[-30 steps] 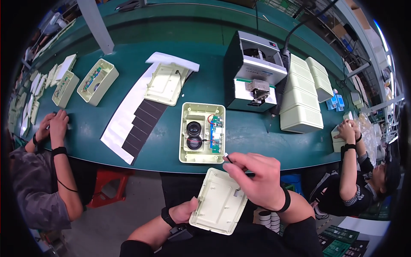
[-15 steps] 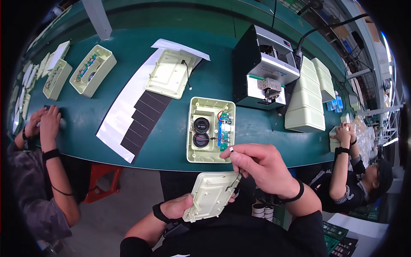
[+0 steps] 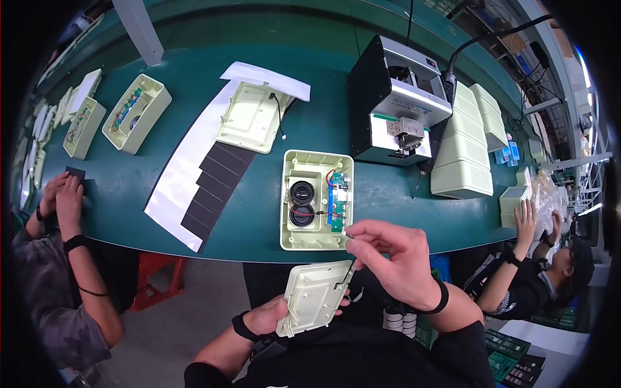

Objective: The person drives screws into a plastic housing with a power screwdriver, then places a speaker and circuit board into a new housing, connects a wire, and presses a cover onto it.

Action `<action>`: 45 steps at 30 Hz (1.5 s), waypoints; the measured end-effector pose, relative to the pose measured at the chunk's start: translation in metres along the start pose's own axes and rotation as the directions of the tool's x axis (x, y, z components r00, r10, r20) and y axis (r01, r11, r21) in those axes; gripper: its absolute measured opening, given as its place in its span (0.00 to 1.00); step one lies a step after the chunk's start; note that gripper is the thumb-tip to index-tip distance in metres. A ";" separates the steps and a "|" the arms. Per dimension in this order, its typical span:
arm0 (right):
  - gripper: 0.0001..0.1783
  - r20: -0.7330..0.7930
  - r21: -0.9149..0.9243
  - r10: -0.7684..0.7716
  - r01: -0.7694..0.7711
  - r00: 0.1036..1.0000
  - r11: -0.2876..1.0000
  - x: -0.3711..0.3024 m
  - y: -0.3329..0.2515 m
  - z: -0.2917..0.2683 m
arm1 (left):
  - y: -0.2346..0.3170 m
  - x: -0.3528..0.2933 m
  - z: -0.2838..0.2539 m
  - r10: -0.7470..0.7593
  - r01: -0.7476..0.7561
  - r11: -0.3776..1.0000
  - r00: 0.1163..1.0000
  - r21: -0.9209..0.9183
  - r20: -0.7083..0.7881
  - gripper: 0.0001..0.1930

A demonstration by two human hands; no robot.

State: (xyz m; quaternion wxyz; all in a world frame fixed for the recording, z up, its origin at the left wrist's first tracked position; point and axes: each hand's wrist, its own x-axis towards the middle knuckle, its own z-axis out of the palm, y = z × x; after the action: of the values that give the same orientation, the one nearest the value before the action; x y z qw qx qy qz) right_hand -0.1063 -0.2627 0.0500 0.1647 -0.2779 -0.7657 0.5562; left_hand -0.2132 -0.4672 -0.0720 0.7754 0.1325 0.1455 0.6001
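My left hand (image 3: 266,315) grips a cream plastic cover (image 3: 313,299) by its edges, tilted, its ribbed inner side up. A thin black cable (image 3: 350,271) runs from that cover to my right hand (image 3: 400,264), which pinches the cable's end between thumb and forefinger. Those fingertips are at the lower right corner of an open cream housing (image 3: 288,240), close to the green circuit board (image 3: 340,183) inside it. Two round black parts (image 3: 302,193) sit beside the board; whether the connector touches the board I cannot tell.
Another cover (image 3: 249,118) with a cable lies on black foam strips (image 3: 218,187). A black and white machine (image 3: 401,103) stands behind, beside stacked cream housings (image 3: 459,174). Open housings (image 3: 137,115) are at the left. Co-workers' hands (image 3: 68,200) work on both sides.
My right hand has lowered slightly, bringing the cable end to the housing's corner by the circuit board. The left hand still holds the cover. The right co-worker's hands have moved apart.
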 end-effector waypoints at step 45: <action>0.02 0.278 -0.777 0.103 0.160 0.955 0.609 0.069 -0.012 0.004 | 0.022 0.030 -0.008 0.148 -0.234 0.872 0.963 0.430 0.224 0.56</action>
State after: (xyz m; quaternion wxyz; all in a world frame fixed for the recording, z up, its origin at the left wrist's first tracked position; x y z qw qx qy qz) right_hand -0.1666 -0.2265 0.0557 -0.0822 -0.2234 -0.9520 0.1923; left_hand -0.2285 -0.4327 -0.0735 0.6700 0.3779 0.1950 0.6085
